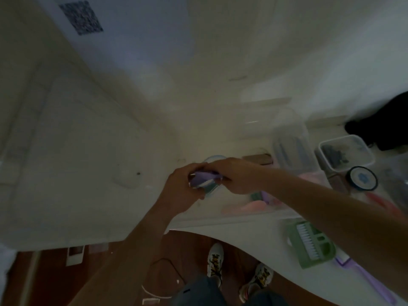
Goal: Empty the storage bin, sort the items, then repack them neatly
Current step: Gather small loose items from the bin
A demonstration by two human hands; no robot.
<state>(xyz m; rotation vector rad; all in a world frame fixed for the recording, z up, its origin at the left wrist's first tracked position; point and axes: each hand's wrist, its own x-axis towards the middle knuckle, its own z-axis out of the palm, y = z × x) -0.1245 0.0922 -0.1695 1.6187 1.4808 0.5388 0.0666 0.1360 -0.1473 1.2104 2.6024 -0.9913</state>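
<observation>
My left hand [181, 186] and my right hand [238, 175] meet over the white table [88, 173], both gripping a small bundle of purple, white and teal items [204, 181]. The frame is blurred, so I cannot tell what the bundle is. Just right of the hands sits the clear storage bin [254, 212], with pink and purple things showing inside. My right forearm crosses above it.
A clear lidded box [291, 146], a small clear tub with dark bits [346, 153] and a round dark-rimmed tin [362, 178] stand at the right. A green brush holder [309, 246] and a purple handle [368, 281] lie near the table's front edge. A black object [386, 124] is far right.
</observation>
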